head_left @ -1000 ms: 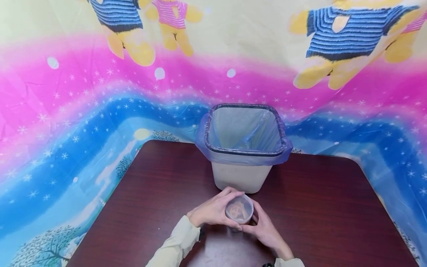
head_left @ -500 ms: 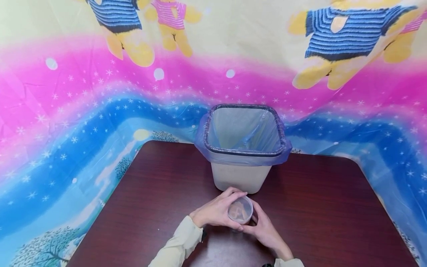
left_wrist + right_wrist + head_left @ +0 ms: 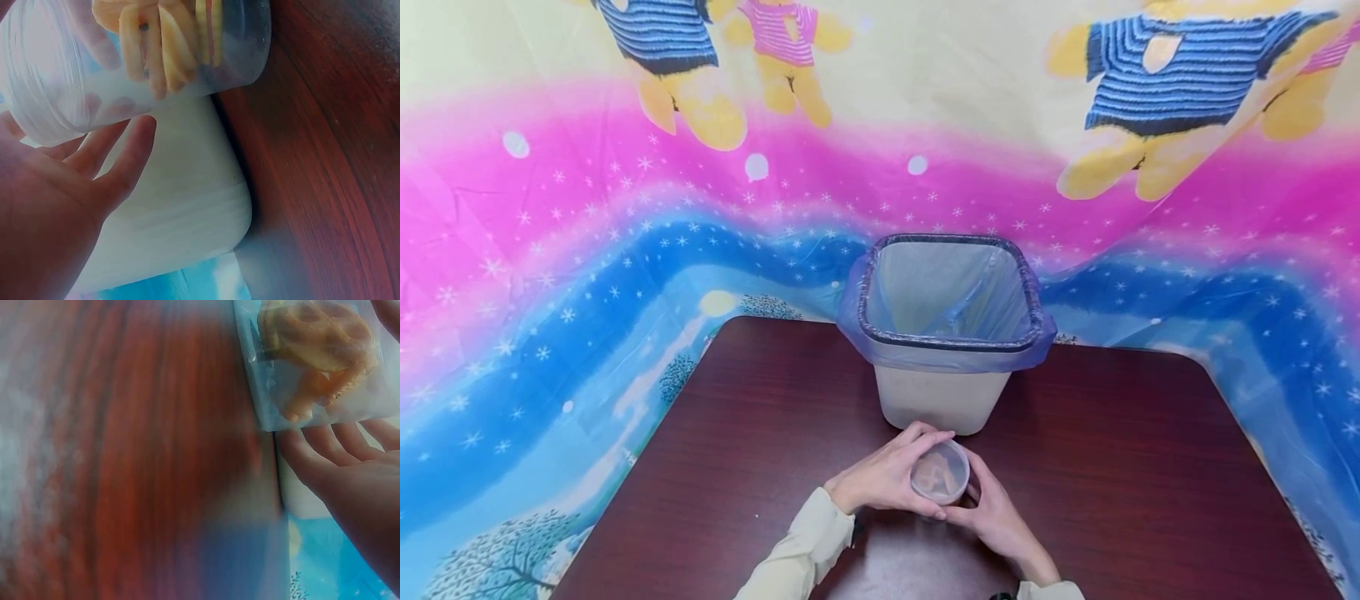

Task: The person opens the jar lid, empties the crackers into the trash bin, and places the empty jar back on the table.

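A clear plastic jar point(image 3: 240, 53) with a translucent round lid point(image 3: 942, 472) is held between both hands, low in the head view. Inside it are several yellow-orange snack pieces point(image 3: 167, 50), some ridged or stick-shaped; the right wrist view shows them near the jar's base too. My left hand point(image 3: 886, 477) grips the lid from the left, thumb and fingers spread round its edge. From the right, my right hand point(image 3: 996, 515) holds the jar's body below the lid. In the right wrist view, its fingers point(image 3: 340, 447) lie along the jar's side.
A pale bin point(image 3: 942, 396) lined with a blue plastic bag stands on the dark red wooden table point(image 3: 760, 450), just beyond the hands. Behind the table hangs a printed cloth point(image 3: 880, 158) with bears and snowflakes.
My left hand and the lid have shifted slightly to the right since the first frame, the lid tilting a little. The right hand and the bin have stayed put.
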Demonstrator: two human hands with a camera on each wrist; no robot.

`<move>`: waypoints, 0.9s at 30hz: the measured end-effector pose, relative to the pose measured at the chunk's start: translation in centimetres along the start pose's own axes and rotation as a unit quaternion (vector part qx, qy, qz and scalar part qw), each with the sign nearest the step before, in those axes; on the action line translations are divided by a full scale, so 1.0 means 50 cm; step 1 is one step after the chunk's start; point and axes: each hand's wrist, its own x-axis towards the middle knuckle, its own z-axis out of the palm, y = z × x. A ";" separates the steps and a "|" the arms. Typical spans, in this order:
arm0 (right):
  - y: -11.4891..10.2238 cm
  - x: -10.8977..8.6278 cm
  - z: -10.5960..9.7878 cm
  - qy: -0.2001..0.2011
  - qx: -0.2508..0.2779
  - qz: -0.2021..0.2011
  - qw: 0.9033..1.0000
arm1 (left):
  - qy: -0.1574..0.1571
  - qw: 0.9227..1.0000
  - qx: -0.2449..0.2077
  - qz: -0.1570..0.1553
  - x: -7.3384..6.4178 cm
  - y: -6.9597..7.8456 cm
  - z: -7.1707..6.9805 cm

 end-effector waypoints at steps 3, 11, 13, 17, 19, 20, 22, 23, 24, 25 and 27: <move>0.000 -0.001 0.001 0.002 0.003 0.006 1.000 | 0.006 1.000 0.004 0.005 -0.002 -0.002 0.001; 0.000 -0.003 0.001 0.001 -0.002 -0.005 1.000 | 0.005 1.000 -0.004 -0.007 -0.009 -0.002 -0.002; 0.000 -0.003 0.002 -0.001 0.002 -0.006 1.000 | 0.006 1.000 -0.003 -0.010 -0.011 -0.002 -0.003; 0.000 -0.002 0.002 -0.002 0.008 -0.008 1.000 | 0.010 1.000 0.003 -0.013 -0.014 -0.002 -0.005; 0.001 -0.001 0.002 -0.004 0.010 -0.015 1.000 | 0.010 1.000 0.007 -0.015 -0.016 -0.003 -0.006; 0.000 0.000 0.002 -0.003 0.011 -0.014 1.000 | 0.011 1.000 0.010 -0.014 -0.017 -0.004 -0.006; 0.000 0.000 0.001 -0.004 0.013 -0.018 1.000 | 0.011 1.000 0.013 -0.011 -0.019 -0.005 -0.009; 0.000 0.001 0.001 -0.005 0.014 -0.019 1.000 | 0.011 1.000 0.013 -0.009 -0.020 -0.006 -0.010; 0.000 0.001 0.001 -0.006 0.016 -0.020 1.000 | 0.011 1.000 0.014 -0.007 -0.021 -0.007 -0.012; 0.000 0.002 0.002 -0.007 0.020 -0.017 1.000 | 0.011 1.000 0.016 -0.005 -0.022 -0.007 -0.014; 0.000 0.002 0.002 -0.012 0.022 -0.022 0.999 | 0.011 1.000 0.018 -0.003 -0.023 -0.007 -0.017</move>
